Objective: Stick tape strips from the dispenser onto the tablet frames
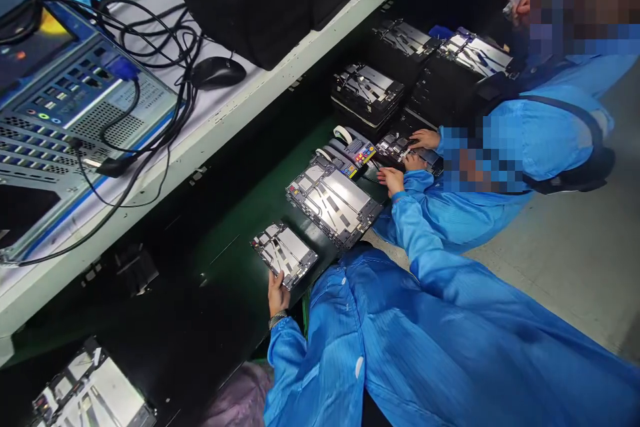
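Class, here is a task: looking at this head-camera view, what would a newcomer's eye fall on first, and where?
Bright blue smock sleeves fill the lower right, and the left hand holds a metal-backed tablet frame on a dark bench. At upper left, tangled black cables spill over an open computer case on a white shelf.

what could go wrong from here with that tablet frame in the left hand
The left hand holds the tablet frame by one end only, so it might slip and land hard on the green bench mat. The right hand is also very close to a co-worker's hands, so a bump could knock what either person is handling.
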`<control>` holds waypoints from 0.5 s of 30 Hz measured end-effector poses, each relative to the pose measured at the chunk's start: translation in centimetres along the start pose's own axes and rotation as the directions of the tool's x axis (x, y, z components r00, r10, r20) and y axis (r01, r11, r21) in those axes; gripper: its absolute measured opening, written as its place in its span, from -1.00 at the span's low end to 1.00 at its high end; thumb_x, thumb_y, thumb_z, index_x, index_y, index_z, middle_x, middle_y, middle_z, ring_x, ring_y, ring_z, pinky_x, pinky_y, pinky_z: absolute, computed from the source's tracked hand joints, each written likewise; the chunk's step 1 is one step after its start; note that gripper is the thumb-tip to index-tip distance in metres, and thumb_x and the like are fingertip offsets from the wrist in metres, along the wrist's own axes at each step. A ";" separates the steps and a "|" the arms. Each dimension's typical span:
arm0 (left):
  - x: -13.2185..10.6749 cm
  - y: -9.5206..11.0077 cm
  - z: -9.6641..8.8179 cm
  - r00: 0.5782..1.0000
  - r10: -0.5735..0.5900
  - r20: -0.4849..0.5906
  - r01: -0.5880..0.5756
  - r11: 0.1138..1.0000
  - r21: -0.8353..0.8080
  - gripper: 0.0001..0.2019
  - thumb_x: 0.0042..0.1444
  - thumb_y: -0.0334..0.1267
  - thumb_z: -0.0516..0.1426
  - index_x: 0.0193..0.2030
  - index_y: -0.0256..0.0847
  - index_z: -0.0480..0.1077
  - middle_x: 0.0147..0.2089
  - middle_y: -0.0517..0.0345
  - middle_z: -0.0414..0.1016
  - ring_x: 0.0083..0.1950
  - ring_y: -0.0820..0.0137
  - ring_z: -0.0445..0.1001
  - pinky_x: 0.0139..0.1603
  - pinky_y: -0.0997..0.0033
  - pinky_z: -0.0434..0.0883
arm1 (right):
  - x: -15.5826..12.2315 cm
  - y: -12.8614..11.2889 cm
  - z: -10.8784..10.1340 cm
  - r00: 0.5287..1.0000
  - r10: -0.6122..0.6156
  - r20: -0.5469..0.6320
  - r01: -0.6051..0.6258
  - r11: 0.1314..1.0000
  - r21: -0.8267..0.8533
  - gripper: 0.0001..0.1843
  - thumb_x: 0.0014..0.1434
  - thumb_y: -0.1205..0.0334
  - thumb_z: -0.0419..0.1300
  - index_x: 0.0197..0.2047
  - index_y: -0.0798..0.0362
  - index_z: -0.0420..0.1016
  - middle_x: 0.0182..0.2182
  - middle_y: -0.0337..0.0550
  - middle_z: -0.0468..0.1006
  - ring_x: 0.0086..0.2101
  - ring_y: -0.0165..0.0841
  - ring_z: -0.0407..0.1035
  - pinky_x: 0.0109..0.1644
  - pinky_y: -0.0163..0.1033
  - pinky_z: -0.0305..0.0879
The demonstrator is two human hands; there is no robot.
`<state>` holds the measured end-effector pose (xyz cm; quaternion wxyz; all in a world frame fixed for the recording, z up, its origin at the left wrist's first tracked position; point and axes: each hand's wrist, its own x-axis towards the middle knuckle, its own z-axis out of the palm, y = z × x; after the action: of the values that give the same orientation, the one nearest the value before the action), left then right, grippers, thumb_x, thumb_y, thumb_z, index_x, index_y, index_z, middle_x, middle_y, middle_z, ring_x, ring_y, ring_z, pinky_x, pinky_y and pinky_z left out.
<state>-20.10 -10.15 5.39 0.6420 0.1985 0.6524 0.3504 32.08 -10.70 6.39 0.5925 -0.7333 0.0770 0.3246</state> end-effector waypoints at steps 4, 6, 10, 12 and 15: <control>2.2 -3.5 -0.3 0.996 -0.088 -0.005 0.088 0.996 -0.022 -0.62 0.20 -0.49 0.19 0.12 -0.06 0.42 0.12 0.17 0.56 0.32 0.36 0.45 0.37 0.28 0.35 | 2.4 1.2 2.9 0.991 0.133 -0.029 -0.133 0.991 0.013 -0.86 0.34 0.36 0.20 -0.30 0.09 0.40 -0.54 -0.30 0.50 -0.53 -0.50 0.35 -0.45 -0.44 0.28; 2.6 -4.3 -0.4 0.995 -0.096 0.035 0.098 0.994 -0.040 -0.65 0.22 -0.51 0.16 0.10 -0.09 0.42 0.09 0.14 0.56 0.30 0.34 0.46 0.36 0.28 0.37 | 3.0 1.2 3.5 0.988 0.153 -0.010 -0.153 0.988 0.018 -0.87 0.35 0.34 0.19 -0.29 0.09 0.40 -0.56 -0.30 0.49 -0.54 -0.49 0.35 -0.45 -0.43 0.29; 3.1 -4.5 -0.6 0.990 -0.140 -0.009 0.139 0.988 -0.060 -0.62 0.19 -0.57 0.15 0.08 -0.10 0.41 0.03 0.16 0.58 0.21 0.38 0.52 0.27 0.37 0.44 | 4.0 0.6 4.2 0.986 0.164 0.026 -0.164 0.986 0.024 -0.88 0.35 0.30 0.21 -0.27 0.10 0.44 -0.55 -0.29 0.50 -0.51 -0.49 0.36 -0.42 -0.43 0.31; 3.3 -4.3 -0.6 0.986 -0.158 -0.057 0.154 0.985 -0.073 -0.59 0.18 -0.59 0.15 0.10 -0.10 0.39 0.02 0.18 0.57 0.17 0.40 0.54 0.21 0.40 0.47 | 4.3 0.3 4.5 0.986 0.167 0.028 -0.168 0.985 0.028 -0.86 0.37 0.26 0.19 -0.26 0.10 0.46 -0.55 -0.28 0.50 -0.49 -0.48 0.38 -0.39 -0.42 0.33; 3.2 -3.8 -0.5 0.980 -0.175 -0.099 0.166 0.982 -0.090 -0.59 0.18 -0.58 0.15 0.12 -0.12 0.37 0.01 0.19 0.58 0.13 0.42 0.55 0.16 0.44 0.49 | 4.0 -0.2 4.5 0.984 0.178 0.024 -0.179 0.983 0.031 -0.75 0.44 0.18 0.11 -0.27 0.10 0.47 -0.55 -0.26 0.50 -0.48 -0.47 0.38 -0.37 -0.41 0.35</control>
<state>-20.20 -10.56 0.42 0.6416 0.0964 0.6855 0.3304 33.56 -5.42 3.84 0.5737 -0.7102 0.1416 0.3827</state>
